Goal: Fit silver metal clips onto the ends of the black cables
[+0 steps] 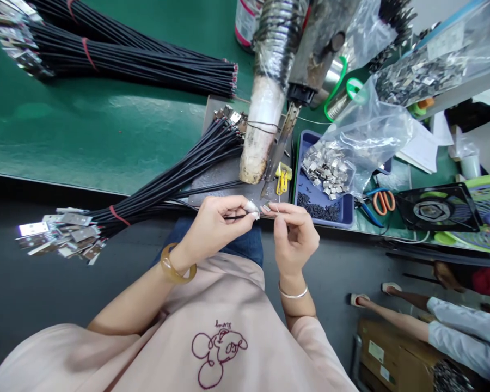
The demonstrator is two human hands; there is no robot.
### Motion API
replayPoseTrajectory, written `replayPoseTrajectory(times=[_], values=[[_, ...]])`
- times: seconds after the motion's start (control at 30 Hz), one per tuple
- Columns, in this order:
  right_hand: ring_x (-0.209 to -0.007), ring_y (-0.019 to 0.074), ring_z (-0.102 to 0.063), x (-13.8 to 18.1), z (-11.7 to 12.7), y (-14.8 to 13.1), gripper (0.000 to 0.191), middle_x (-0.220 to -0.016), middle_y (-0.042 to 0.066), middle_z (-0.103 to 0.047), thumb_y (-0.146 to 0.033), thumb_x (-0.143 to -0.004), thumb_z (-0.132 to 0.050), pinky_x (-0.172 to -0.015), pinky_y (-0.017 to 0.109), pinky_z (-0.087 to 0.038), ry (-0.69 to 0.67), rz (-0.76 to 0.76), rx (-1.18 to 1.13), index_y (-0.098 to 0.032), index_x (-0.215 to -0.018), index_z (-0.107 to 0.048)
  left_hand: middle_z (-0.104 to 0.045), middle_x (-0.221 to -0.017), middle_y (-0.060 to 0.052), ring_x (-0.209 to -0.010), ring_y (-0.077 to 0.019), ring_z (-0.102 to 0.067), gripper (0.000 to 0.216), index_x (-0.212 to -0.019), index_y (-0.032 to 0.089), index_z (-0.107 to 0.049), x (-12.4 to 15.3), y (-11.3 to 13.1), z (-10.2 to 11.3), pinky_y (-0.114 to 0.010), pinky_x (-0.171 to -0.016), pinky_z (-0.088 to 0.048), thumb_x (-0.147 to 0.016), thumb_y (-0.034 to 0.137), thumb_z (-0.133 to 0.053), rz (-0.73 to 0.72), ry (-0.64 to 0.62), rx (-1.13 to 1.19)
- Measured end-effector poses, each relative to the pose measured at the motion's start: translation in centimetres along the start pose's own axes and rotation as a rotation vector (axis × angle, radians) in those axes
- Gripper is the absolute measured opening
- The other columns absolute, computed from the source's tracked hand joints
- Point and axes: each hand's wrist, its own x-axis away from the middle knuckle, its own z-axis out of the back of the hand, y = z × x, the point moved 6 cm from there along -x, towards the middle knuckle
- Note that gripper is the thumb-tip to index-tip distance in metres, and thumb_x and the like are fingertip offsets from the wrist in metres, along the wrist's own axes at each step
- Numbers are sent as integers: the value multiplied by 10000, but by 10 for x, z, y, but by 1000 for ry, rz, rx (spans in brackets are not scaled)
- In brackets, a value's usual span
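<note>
Two hands at the near edge of a green bench (57,130), viewed from above. By the left hand (216,220), a black cable (233,217) is pinched between thumb and forefinger, which are parted only by its thickness; white wrapping (251,207) is worn at the fingertips. By the right hand (297,237), a thin pale strand (279,195) is held between the nearly closed thumb and forefinger, the remaining fingers being curled toward the palm. A small metal piece (266,208) is seen between the two hands, at the right forefinger's tip; by which hand it is supported cannot be told. Beyond the left hand, a cable bundle (179,169) is gathered by a red band (120,216) and laid across the bench edge. Near the right hand, metal shells (329,169) are contained in a purple tray (347,219)
</note>
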Motion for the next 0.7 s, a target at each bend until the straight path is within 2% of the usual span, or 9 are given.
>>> replayPoseTrajectory(times=[0.13,0.23,0.4,0.57,0.7], values=[[-858,150,-770,-1,-1,12,58,-988,14,-750,-172,-930,-656,-753,298,-669,-14,-196,-105,-227,-913,-661,-733,-763,-40,-693,-125,-659,105,-769,125,-752,0,-2,0,-200,-665,-573,-764,219,-705,55,6,94],[-896,166,-768,-2,3,9,98,-1003,15,-752,-156,-906,-684,-792,335,-673,31,-137,-57,-242,-953,-683,-734,-768,-39,-718,-137,-679,105,-779,129,-752,0,-3,1,-218,-706,-600,-755,225,-717,78,20,113],[-939,188,-754,-2,1,-1,138,-992,23,-768,-129,-899,-673,-832,386,-662,2,12,12,-251,-962,-685,-678,-692,-22,-641,-119,-628,90,-740,133,-719,0,-5,1,-196,-612,-557,-757,221,-713,60,33,69],[-893,186,-770,0,3,5,80,-999,39,-761,-171,-946,-613,-764,358,-667,36,-50,-6,-237,-989,-626,-630,-627,-7,-585,-106,-566,109,-744,137,-702,0,-4,3,-192,-551,-485,-793,234,-704,29,64,41],[-929,196,-768,1,2,4,71,-1018,48,-762,-174,-940,-619,-812,392,-668,17,-5,22,-237,-971,-606,-595,-595,4,-545,-102,-513,125,-741,147,-713,-1,-1,3,-204,-512,-421,-821,240,-694,-6,48,8]])
